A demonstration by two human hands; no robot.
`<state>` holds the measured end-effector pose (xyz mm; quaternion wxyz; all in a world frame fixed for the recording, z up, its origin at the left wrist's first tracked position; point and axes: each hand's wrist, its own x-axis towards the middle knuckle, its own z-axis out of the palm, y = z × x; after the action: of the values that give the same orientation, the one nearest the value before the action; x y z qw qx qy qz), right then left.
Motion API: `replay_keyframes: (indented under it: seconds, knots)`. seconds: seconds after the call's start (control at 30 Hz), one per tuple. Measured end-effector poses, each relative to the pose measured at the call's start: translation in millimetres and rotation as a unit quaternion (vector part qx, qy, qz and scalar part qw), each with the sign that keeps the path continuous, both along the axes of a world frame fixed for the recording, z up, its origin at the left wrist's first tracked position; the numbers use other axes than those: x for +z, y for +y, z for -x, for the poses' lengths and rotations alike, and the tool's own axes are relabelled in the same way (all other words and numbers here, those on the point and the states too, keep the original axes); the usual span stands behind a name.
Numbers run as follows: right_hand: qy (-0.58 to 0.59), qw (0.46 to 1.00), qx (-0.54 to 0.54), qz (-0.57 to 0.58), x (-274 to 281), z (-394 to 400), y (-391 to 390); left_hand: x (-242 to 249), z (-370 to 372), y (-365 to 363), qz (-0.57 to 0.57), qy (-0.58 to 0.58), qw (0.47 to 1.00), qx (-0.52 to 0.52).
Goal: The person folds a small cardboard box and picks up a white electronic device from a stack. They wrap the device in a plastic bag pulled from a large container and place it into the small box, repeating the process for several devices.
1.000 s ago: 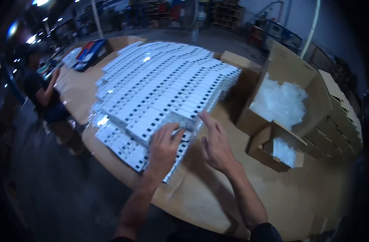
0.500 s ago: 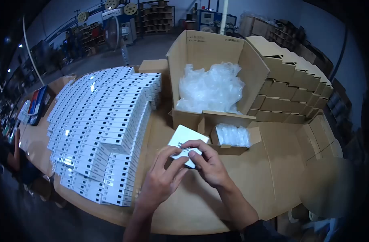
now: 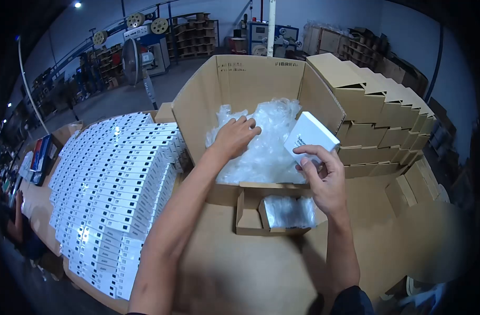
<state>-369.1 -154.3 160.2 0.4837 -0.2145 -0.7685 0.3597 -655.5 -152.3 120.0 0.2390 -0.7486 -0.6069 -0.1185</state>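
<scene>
Right hand (image 3: 324,181): fingers closed on one small white box (image 3: 310,135), held at the right rim of the large open carton (image 3: 198,110). Left hand (image 3: 233,137): fingers spread, loosely open, resting on clear plastic bags (image 3: 266,142) inside that carton, nothing gripped. Stacked white boxes (image 3: 114,178): many rows on the left of the cardboard-covered table (image 3: 240,273), apparently unprocessed; small bag-filled carton (image 3: 274,212) near centre.

Matt brown cardboard carton (image 3: 198,113); crinkly glossy clear plastic bags (image 3: 269,139); smooth white paperboard box (image 3: 311,135); matt cardboard-covered worktop (image 3: 240,273).

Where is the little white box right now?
In the head view, the little white box is held up in the right hand, right of centre, over the big carton's plastic bags.
</scene>
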Motion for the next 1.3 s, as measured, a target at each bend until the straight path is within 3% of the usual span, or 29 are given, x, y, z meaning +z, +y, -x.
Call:
replay_keyframes:
  seconds: [0.13,0.37,0.5,0.57,0.67,0.73,0.77,0.9,1.0,1.03,1.13,1.23,1.3]
  knots:
    - [-0.005,1.000,0.007,-0.010,-6.3,2.6,13.8,6.3,9.1,7.9,-0.055,-0.148,0.987,-0.025]
    - [-0.054,0.994,-0.072,-0.066,15.0,11.4,17.7,60.9,-21.8,-44.0,-0.169,-0.461,0.870,-0.037]
    - [0.009,1.000,0.007,-0.024,17.3,20.2,12.3,59.8,-58.2,-107.1,-0.144,-0.566,0.807,-0.090]
    - [-0.055,0.994,0.089,0.034,24.5,10.4,3.1,64.0,-95.1,-151.5,-0.127,-0.593,0.791,-0.078]
    - [-0.052,0.955,0.281,0.078,15.4,0.1,-18.8,46.0,-119.9,-191.4,-0.099,-0.631,0.763,-0.100]
    - [-0.039,0.943,0.310,0.116,-0.1,-2.7,-54.0,43.8,-133.5,-214.5,-0.068,-0.628,0.771,-0.075]
    - [-0.126,0.949,0.269,0.101,-0.7,-20.6,-67.0,40.5,-139.5,-225.1,-0.053,-0.628,0.774,-0.061]
    - [-0.041,0.983,0.163,0.080,-46.5,-48.0,-121.5,5.3,-146.3,-242.8,-0.235,-0.688,0.685,-0.044]
    - [0.037,0.990,0.062,0.124,-70.8,-58.7,-170.9,-26.0,-170.3,-272.1,-0.235,-0.855,0.429,-0.172]
    - [0.038,0.992,0.042,0.117,-77.6,-60.9,-181.6,-38.6,-185.2,-281.3,-0.202,-0.873,0.410,-0.167]
    - [0.067,0.984,0.056,0.157,-94.6,-65.7,-198.5,-66.2,-224.9,-286.4,-0.166,-0.816,0.551,-0.052]
    - [0.091,0.977,0.055,0.186,-113.0,-67.1,-207.2,-65.3,-239.4,-290.9,-0.152,-0.904,0.394,-0.066]
    - [0.084,0.966,0.060,0.239,-120.7,-72.6,-206.7,-67.8,-245.8,-290.4,-0.155,-0.915,0.368,-0.050]
